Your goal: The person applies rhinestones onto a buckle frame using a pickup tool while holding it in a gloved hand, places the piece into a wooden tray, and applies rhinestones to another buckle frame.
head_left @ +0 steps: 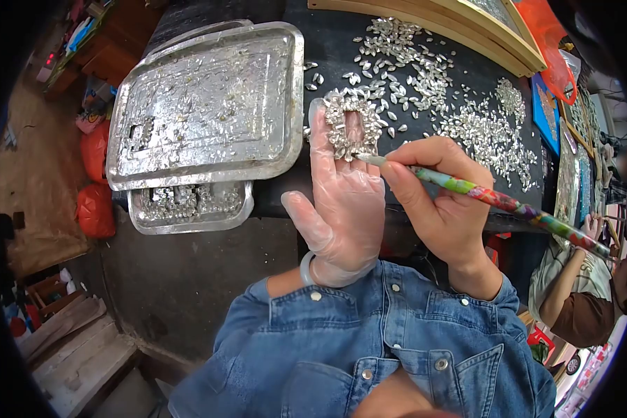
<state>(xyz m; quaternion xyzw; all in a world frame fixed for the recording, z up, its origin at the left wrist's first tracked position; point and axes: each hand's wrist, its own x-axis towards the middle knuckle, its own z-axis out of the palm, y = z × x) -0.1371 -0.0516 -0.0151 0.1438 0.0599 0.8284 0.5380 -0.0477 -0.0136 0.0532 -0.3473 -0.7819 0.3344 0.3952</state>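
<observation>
On the black bench (327,42), a metal tray (297,83) lay toward the left end over a lower tray (188,226) that jutted past the near edge, perhaps stacked so to save space. The gloved left hand (348,216) was palm up above the near edge, its fingers extended without clamping, seemingly to keep the jewelled ornament (338,132) flat on them, while the bare right hand (453,202) pinched a colourful pen-like tool (494,198), its tip at the ornament's wrist-facing side, probably for fine control. Loose crystals (467,136) were spread toward the far right corner, within easy reach.
</observation>
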